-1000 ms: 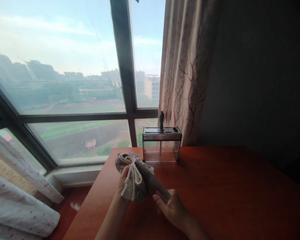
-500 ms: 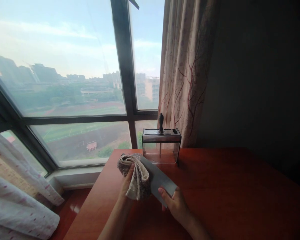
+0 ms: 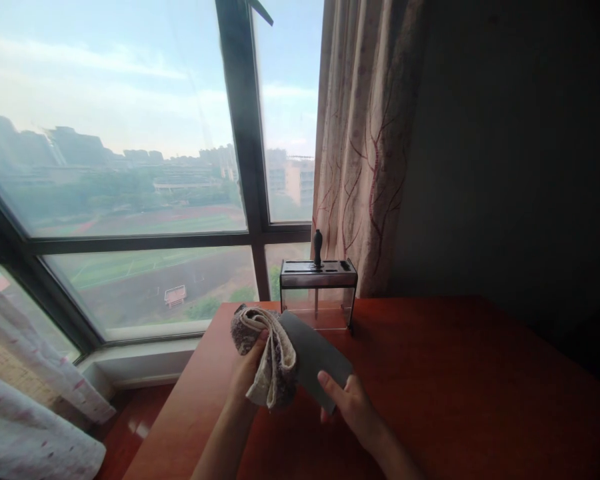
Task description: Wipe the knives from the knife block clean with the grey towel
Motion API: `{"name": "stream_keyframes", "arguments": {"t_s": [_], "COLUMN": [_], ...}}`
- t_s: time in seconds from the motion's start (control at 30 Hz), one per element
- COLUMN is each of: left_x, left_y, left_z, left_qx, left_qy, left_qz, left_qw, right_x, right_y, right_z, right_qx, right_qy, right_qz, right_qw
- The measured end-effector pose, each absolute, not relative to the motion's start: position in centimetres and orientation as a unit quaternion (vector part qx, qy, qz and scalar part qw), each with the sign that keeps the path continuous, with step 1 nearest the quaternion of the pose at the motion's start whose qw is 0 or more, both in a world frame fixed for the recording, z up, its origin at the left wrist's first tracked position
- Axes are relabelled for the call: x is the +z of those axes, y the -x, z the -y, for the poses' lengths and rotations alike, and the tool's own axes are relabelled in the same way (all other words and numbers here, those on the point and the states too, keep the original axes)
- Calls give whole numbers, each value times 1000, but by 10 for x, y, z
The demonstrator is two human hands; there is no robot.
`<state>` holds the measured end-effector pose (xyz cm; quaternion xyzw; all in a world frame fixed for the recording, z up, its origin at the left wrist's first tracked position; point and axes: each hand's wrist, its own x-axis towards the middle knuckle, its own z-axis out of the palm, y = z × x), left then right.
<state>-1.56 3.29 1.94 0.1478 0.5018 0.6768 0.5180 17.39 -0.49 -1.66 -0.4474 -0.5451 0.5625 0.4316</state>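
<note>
Noting both grips engaged. Left grip (image 3: 245,375) closed round a folded cloth (image 3: 275,370), thumb pressed over the layers; right grip (image 3: 353,405) closed on the 4 o'clock end of a flat grey blade (image 3: 313,357), thumb on its face, fingers curled behind. From the cloth the blade runs toward 4 o'clock; its 10 o'clock end is beside or tucked into the folds, cannot tell which. Both are over the worktop (image 3: 455,380), clearance unclear.

Main hazard, in my judgement: bare fingers on bare metal. Which edge is sharp does not show; if it is the lower one, a slip of the right grip could put skin on it, the smooth face being the cause. Second: the cloth's layers look loose, so an edge could snag, or reach the left thumb should the bundle part. Third: the slotted block (image 3: 321,279) stands near, at 12 o'clock from the blade, a black handle (image 3: 317,247) upright in its top; a wide swing could knock it.
</note>
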Motion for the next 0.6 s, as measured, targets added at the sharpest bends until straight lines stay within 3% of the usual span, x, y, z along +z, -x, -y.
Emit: {"name": "stream_keyframes", "arguments": {"t_s": [0.6], "left_x": [30], "left_y": [73], "left_z": [-37], "left_qx": [753], "left_qy": [-21], "left_qz": [-352], "left_qw": [556], "right_x": [-10], "right_y": [-174], "right_z": [11], "right_qx": [615], "right_qy": [359], "right_qz": [591], "right_qw": [378]}}
